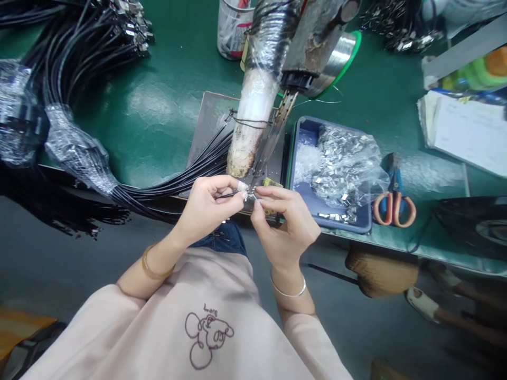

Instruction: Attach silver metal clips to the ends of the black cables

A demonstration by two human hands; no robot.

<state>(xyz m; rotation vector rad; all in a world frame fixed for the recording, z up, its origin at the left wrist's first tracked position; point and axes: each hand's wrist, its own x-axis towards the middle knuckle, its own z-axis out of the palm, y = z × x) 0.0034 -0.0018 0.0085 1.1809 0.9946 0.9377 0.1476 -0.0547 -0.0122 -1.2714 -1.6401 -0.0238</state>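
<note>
Pinched between finger and thumb of my left hand (209,205) is the end of a thin black cable (226,196); white wrapping covers some of its fingertips. My right hand (285,221) has thumb and fingers closed at the same spot, on a small shiny piece too tiny to make out. Both sets of fingertips almost meet just below the tip of a mounted soldering iron (279,119). Left of it slants a thick tube wrapped in plastic film (255,100). More black cables (170,184) run in from the left, bundled in clear film.
A blue tray (366,224) holds a clear bag of small metal shells (344,163). Beside it lie orange-handled scissors (396,203) and pliers (394,163). A solder wire spool (343,58), a clear cup (233,31), papers (471,132) and cable bundles (75,137) sit on the green table (158,105).
</note>
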